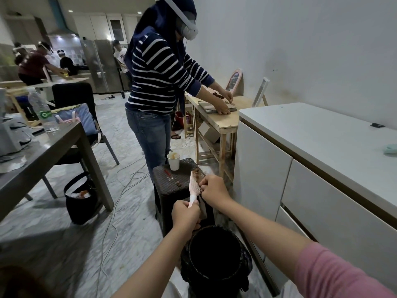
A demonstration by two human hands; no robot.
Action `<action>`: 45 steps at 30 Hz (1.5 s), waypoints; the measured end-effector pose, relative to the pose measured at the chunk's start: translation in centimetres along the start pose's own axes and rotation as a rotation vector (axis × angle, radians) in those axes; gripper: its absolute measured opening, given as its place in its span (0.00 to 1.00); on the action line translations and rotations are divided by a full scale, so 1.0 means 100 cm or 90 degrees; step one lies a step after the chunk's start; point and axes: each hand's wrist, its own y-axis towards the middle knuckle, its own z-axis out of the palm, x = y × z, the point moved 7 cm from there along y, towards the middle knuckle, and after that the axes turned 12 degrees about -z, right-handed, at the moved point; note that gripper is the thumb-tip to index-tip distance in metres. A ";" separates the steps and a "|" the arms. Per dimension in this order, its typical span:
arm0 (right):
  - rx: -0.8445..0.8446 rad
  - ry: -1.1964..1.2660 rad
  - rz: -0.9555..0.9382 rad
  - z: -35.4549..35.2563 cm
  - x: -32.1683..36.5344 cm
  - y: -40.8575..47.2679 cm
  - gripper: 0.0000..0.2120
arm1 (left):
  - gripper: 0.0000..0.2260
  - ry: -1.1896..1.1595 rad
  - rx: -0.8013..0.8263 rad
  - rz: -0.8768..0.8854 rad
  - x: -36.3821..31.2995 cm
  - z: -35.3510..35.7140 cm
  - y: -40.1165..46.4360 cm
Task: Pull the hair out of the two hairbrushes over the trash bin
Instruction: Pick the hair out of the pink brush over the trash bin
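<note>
Left hand (pixel 185 214) clamps pink hairbrush (pixel 194 186) handle; right hand (pixel 212 189) pinches hair above bin (pixel 214 254) rim.

We count two hands: our left hand (pixel 185 214) and our right hand (pixel 212 190). We see one pink hairbrush (pixel 194 186), one red-handled hairbrush (pixel 171 177) on one dark wicker stool (pixel 165 188), one paper cup (pixel 173 161), one black trash bin (pixel 214 257), one water bottle (pixel 41 110) and one black bag (pixel 80 198) on the floor.
</note>
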 end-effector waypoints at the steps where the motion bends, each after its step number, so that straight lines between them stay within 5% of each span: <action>1: 0.011 0.000 0.007 0.001 0.000 0.001 0.07 | 0.12 -0.004 -0.003 -0.009 0.002 0.000 0.003; 10: 0.168 0.005 0.029 0.016 -0.008 -0.018 0.10 | 0.10 -0.238 -0.103 -0.141 -0.005 -0.030 0.019; 20: 0.112 -0.033 0.128 -0.031 -0.072 -0.032 0.12 | 0.12 -0.262 -0.141 -0.163 -0.010 -0.070 0.047; 24: 0.136 -0.149 0.191 -0.052 -0.105 -0.036 0.07 | 0.12 -0.261 -0.167 -0.172 -0.002 -0.077 0.050; 29: 0.168 -0.234 0.217 -0.063 -0.123 -0.040 0.12 | 0.10 -0.241 -0.163 -0.175 0.005 -0.075 0.049; 32: 0.170 -0.214 0.218 -0.056 -0.127 -0.034 0.03 | 0.14 -0.228 -0.142 -0.179 0.007 -0.065 0.044; 45: 0.176 0.095 0.332 -0.014 -0.097 -0.033 0.13 | 0.13 -0.157 -0.031 -0.168 0.004 -0.025 0.019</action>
